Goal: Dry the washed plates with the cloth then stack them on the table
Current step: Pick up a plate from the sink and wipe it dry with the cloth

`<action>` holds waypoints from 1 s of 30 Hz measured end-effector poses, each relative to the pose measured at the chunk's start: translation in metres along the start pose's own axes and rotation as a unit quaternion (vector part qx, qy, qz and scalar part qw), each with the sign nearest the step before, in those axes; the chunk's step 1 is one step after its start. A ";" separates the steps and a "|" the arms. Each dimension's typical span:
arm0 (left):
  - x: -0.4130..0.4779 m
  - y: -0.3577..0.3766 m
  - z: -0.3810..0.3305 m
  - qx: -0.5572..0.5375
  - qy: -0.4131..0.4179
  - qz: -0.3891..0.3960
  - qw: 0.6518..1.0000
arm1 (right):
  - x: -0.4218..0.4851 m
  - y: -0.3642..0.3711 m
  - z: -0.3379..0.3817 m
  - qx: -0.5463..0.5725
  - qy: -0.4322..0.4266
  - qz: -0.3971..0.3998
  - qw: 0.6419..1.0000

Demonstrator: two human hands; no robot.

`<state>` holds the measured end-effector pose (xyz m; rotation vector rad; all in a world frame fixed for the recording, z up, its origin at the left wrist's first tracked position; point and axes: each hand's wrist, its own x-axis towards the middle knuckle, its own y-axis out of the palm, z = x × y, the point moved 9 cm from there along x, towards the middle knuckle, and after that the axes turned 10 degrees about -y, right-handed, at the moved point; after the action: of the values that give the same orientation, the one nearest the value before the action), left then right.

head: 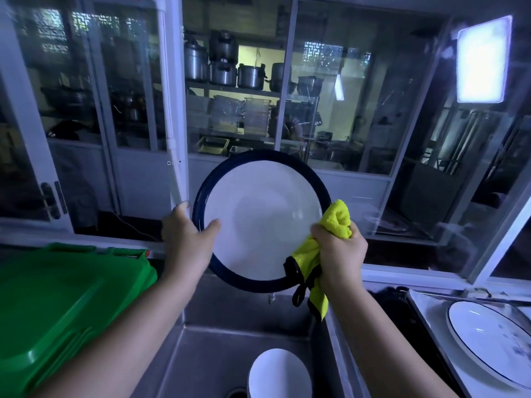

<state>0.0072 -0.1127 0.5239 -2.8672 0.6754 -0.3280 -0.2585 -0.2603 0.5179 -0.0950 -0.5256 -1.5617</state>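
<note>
plate [258, 222] upright above sink [230, 354], face to wearer for wiping | left hand [186, 239] grips its left rim, thumb on face, steadying | right hand [339, 248] fist bunches cloth [336, 222] at its right rim | another plate [488, 334] right of sink

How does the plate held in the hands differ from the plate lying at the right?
The held plate has a broad dark blue rim; the right plate has only a thin blue line. The held plate is tilted up above the sink, gripped by the left hand, the yellow cloth in the right hand at its edge; the right plate lies flat, untouched. Both are round and mostly white.
</note>
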 end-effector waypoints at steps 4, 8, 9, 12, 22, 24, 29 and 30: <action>-0.042 0.046 -0.036 -0.057 0.027 0.166 0.984 | -0.018 0.009 0.028 -0.074 -0.151 0.010 0.986; -0.055 0.064 -0.053 -0.311 -0.147 0.268 0.900 | -0.055 0.032 0.066 -0.199 -0.393 0.064 0.895; -0.052 0.061 -0.051 -0.359 -0.185 0.248 0.881 | -0.064 0.037 0.070 -0.239 -0.451 0.076 0.857; -0.046 0.054 -0.033 -0.368 -0.249 0.159 0.882 | -0.088 0.047 0.070 -0.312 -0.573 0.086 0.753; -0.037 0.049 0.014 -0.338 -0.284 0.110 0.890 | -0.121 0.054 0.037 -0.268 -0.633 0.200 0.698; -0.033 0.047 0.016 -0.351 -0.270 0.102 0.891 | -0.124 0.058 0.032 -0.252 -0.639 0.243 0.685; -0.023 0.041 0.004 -0.380 -0.212 0.128 0.891 | -0.119 0.048 0.028 -0.180 -0.629 0.299 0.695; -0.020 0.037 0.002 -0.384 -0.199 0.132 0.892 | -0.113 0.042 0.028 -0.174 -0.606 0.284 0.723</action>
<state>-0.0255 -0.1361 0.5100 -3.2837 1.3152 0.7154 -0.2172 -0.1439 0.5114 -1.5128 -1.0643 -0.7733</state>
